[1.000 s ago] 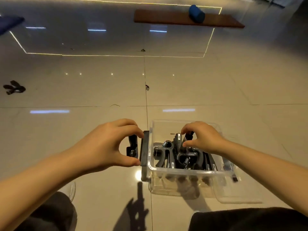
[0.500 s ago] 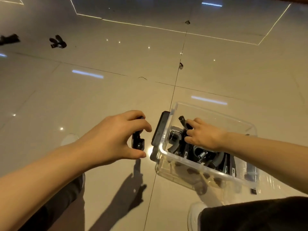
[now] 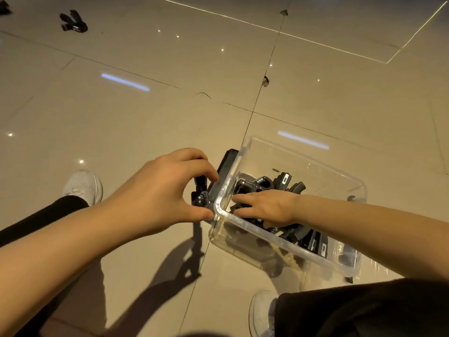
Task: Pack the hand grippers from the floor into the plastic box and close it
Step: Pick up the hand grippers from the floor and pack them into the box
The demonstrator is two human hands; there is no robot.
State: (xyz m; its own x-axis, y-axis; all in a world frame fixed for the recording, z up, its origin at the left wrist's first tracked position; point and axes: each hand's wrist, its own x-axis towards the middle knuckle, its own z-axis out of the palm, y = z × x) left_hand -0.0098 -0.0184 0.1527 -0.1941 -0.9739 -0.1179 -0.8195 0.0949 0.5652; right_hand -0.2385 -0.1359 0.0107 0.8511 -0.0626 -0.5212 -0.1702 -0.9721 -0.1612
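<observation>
Your left hand [image 3: 160,190] sits just outside the plastic box [image 3: 315,166], at its left wall; fingers and thumb curl round a black hand gripper [image 3: 200,197], forefinger over its top, thumb under its knob end, so the piece is pinched clear of the floor; the gripper nearly touches the box's near-left corner.

Your right hand [image 3: 267,207] reaches over the near rim of the box and lies inside it; fingers stretched fairly straight and close together, pointing toward the left wall, pressing flat on the pile of hand grippers [image 3: 264,184] there; you cannot tell whether the thumb hooks anything, it is hidden under the palm.

The box is clear, lidless at the top, standing on the tiled floor [image 3: 145,117]; the pile fills its near half, dark handles running along the near wall toward the right end; the far half shows bare bottom.

A black flat piece [image 3: 224,166] leans against the outside of the box's left wall, just behind your left fingers; what it is cannot be told.

Well apart from the box, far up to its left, one more hand gripper [image 3: 73,21] lies on the floor; another dark thing [image 3: 4,7] shows at the frame edge beyond it, cut off.

Near the box: white shoe [image 3: 83,186] to its left behind your left forearm; second white shoe [image 3: 262,312] below its near wall; black trouser legs [image 3: 364,310] over both.
</observation>
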